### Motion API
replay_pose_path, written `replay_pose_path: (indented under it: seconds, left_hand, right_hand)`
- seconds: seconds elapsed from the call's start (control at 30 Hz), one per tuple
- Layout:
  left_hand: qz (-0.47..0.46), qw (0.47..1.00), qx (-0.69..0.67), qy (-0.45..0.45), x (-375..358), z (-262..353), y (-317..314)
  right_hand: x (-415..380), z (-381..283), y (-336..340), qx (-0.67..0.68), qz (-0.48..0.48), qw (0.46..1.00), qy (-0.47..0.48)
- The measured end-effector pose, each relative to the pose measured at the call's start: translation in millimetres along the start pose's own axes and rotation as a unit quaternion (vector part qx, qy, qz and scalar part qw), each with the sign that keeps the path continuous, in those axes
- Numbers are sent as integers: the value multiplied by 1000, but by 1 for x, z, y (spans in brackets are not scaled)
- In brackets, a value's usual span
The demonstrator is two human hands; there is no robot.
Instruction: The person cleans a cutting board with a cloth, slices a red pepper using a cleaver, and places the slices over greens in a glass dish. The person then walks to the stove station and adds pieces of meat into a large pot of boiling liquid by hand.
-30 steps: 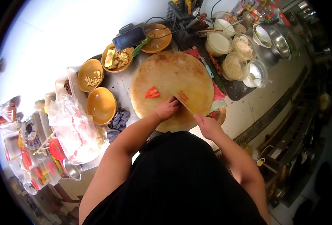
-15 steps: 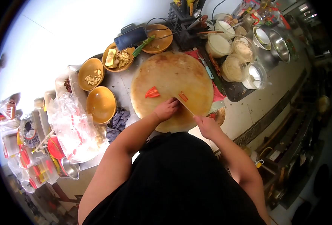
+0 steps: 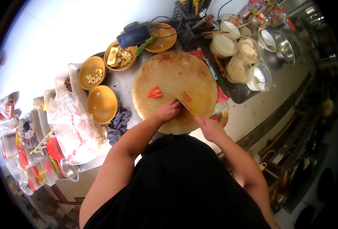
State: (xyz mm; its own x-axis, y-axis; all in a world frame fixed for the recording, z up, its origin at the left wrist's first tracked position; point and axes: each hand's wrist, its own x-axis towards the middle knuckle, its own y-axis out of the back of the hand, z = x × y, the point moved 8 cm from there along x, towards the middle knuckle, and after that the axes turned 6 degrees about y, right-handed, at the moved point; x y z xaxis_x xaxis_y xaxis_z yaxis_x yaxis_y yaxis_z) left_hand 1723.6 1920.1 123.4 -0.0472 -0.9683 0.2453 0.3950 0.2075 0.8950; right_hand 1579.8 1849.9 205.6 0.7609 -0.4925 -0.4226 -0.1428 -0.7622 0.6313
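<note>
A large round chopping board (image 3: 176,70) lies in front of me. My right hand (image 3: 211,129) is closed round the handle of a kitchen knife (image 3: 188,107), whose thin blade edge points up and left across the board. Right by the blade, my left hand (image 3: 169,110) presses down with curled fingers; whatever lies under them is hidden. Just past the blade are some cut red pepper strips (image 3: 186,97). A larger piece of red pepper (image 3: 154,92) rests on the board, apart from both hands.
Left of the board stand an orange bowl (image 3: 102,91), a bowl of garlic cloves (image 3: 81,74) and a bowl of ginger-like pieces (image 3: 107,57). A phone (image 3: 133,37) is propped behind. Plastic tubs (image 3: 224,47) and a blue-handled tool (image 3: 213,73) are at the right.
The knife and my right hand have shifted very slightly left. The left hand stays about where it was, and the view has tilted a little.
</note>
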Motion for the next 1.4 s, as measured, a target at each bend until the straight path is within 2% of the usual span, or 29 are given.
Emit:
replay_pose_path:
  seconds: [0.07, 0.13, 0.23, 0.33, 0.43, 0.63, 0.77, 0.93, 1.03, 1.13, 1.23, 1.4]
  left_hand:
    - [15, 999, -23, 17, -1, -2, -1]
    - [-10, 996, -51, 72, -5, -9, -8]
    - [-33, 999, -17, 23, -4, -5, -9]
    - [-18, 1000, 12, -18, -3, -1, -6]
    - [-1, 1000, 10, -5, -4, 0, -1]
    - [-18, 999, -14, 27, -5, -3, -2]
    - [-1, 1000, 10, 6, -5, 2, 3]
    - [-4, 1000, 0, 19, -5, -1, 0]
    - [23, 1000, 4, 19, -7, -1, 4]
    - [-14, 999, 18, 27, -9, -4, -6]
    - [7, 1000, 17, 12, -10, 0, -1]
    - [29, 999, 12, 16, -12, 0, 1]
  right_hand:
    - [1, 2, -3, -11, -5, 1000, -15]
    - [9, 7, -12, -15, -2, 1000, -13]
    - [28, 2, -16, 3, -14, 1000, 1]
    - [30, 0, -9, 29, -39, 999, -16]
    - [12, -5, -2, 40, 11, 999, 23]
    - [15, 0, -16, -1, -24, 1000, -17]
    - [35, 2, -18, 4, -34, 999, -21]
    - [18, -8, -10, 60, -10, 998, 31]
    - [13, -9, -12, 33, -27, 999, 6]
    - [25, -6, -22, -5, 0, 1000, 26]
    - [40, -5, -24, 47, -18, 998, 33]
    - [15, -11, -14, 33, -25, 999, 35]
